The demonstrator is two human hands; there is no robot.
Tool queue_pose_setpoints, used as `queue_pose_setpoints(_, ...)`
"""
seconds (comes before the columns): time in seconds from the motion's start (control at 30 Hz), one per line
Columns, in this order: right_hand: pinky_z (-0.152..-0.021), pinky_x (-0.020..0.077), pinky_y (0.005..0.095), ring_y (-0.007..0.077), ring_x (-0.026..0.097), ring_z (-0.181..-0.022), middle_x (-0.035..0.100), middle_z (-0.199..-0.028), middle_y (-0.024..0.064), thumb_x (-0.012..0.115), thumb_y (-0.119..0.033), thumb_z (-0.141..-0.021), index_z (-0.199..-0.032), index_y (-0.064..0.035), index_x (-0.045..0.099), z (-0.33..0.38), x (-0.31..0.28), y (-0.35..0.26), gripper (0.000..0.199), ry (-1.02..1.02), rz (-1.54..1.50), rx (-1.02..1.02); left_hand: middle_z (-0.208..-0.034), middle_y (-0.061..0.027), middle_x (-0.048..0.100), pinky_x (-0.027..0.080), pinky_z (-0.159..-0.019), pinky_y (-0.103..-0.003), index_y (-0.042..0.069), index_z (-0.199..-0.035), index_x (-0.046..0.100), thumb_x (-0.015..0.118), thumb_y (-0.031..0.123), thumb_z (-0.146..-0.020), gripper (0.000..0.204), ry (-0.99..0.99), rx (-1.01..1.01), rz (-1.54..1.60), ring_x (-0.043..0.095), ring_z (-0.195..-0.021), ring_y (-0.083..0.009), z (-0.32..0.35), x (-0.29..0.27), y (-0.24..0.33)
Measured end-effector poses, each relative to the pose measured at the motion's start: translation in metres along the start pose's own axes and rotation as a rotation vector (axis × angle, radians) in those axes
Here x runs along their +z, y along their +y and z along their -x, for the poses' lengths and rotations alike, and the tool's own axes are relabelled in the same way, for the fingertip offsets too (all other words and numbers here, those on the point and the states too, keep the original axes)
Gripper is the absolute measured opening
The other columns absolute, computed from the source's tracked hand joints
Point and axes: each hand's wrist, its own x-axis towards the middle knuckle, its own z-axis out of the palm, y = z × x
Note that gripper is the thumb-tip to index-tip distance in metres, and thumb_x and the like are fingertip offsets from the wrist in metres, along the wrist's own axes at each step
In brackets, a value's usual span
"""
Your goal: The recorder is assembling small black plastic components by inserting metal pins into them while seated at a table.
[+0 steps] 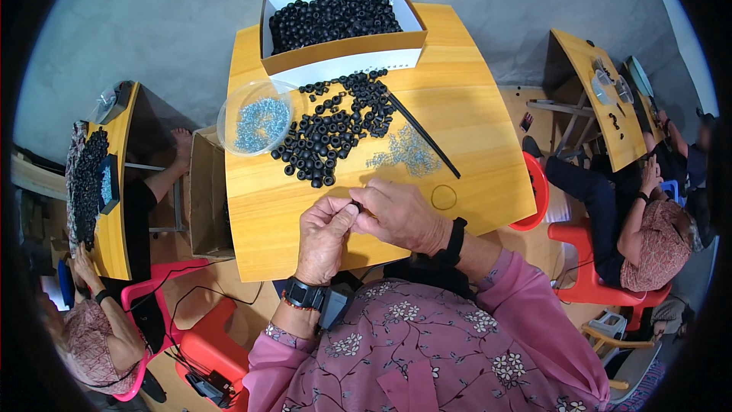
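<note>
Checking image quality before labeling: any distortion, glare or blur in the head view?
Head view: strong fisheye, with the wooden table edges bowing and a black vignette in the corners. Lighting is soft and even, shadows faint, no harsh glare. The left hand and right hand, pinching a small black ring, are sharp; the black rings stay crisp; people at the rim look stretched and softer.

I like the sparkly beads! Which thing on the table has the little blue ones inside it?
The round clear bowl at the table's left edge holds the pale blue pieces. The cardboard box behind it holds only black rings, and more black rings lie loose on the wood.
</note>
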Motion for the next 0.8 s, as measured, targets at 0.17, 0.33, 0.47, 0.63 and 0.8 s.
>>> queue_pose_setpoints(0.17,-0.062,0.0523,0.0397,0.0320,0.063,-0.074,0.058,-0.084,0.0122,0.072,-0.014,-0.080,-0.106,-0.0024,0.056,-0.001,0.000,0.001,0.033,-0.028,-0.122,-0.040,-0.086,-0.0086,0.070,0.055,-0.073,-0.028,-0.004,-0.098,0.066,0.061,0.004,-0.097,0.009,-0.016,0.003,-0.019,0.065,-0.075,-0.0146,0.003,-0.001,0.001)
queue_pose_setpoints(0.33,-0.061,0.0514,0.0420,0.0339,0.062,-0.072,0.058,-0.082,0.0129,0.071,-0.014,-0.080,-0.099,-0.0030,0.054,0.003,0.002,0.010,0.027,-0.095,-0.203,-0.027,-0.085,-0.0072,0.069,0.053,-0.070,-0.026,-0.004,-0.098,0.066,0.062,0.004,-0.097,0.009,-0.017,-0.037,-0.024,0.063,-0.072,-0.0124,0.002,-0.001,0.002)
queue_pose_setpoints(0.47,-0.061,0.0510,0.0435,0.0353,0.062,-0.071,0.058,-0.080,0.0136,0.069,-0.016,-0.081,-0.093,-0.0031,0.053,0.005,0.005,0.012,0.024,-0.133,-0.204,-0.024,-0.085,-0.0080,0.069,0.053,-0.069,-0.026,-0.005,-0.098,0.066,0.063,0.004,-0.096,0.010,-0.035,-0.051,-0.043,0.063,-0.071,-0.0128,0.003,-0.004,0.001)
queue_pose_setpoints(0.63,-0.061,0.0509,0.0439,0.0359,0.062,-0.071,0.058,-0.080,0.0143,0.068,-0.017,-0.083,-0.091,-0.0027,0.053,0.001,0.002,0.010,0.023,-0.156,-0.181,-0.029,-0.086,-0.0085,0.069,0.054,-0.069,-0.026,-0.005,-0.099,0.066,0.063,0.004,-0.096,0.010,-0.043,-0.051,-0.059,0.064,-0.073,-0.0130,0.000,-0.005,0.002)
queue_pose_setpoints(0.8,-0.062,0.0514,0.0437,0.0357,0.063,-0.071,0.059,-0.080,0.0149,0.069,-0.019,-0.083,-0.089,-0.0021,0.053,-0.001,0.003,0.014,0.024,-0.149,-0.168,-0.027,-0.091,-0.0090,0.070,0.056,-0.071,-0.027,-0.005,-0.103,0.066,0.062,0.006,-0.098,0.013,-0.014,-0.058,-0.002,0.066,-0.079,-0.0136,-0.002,-0.004,0.003)
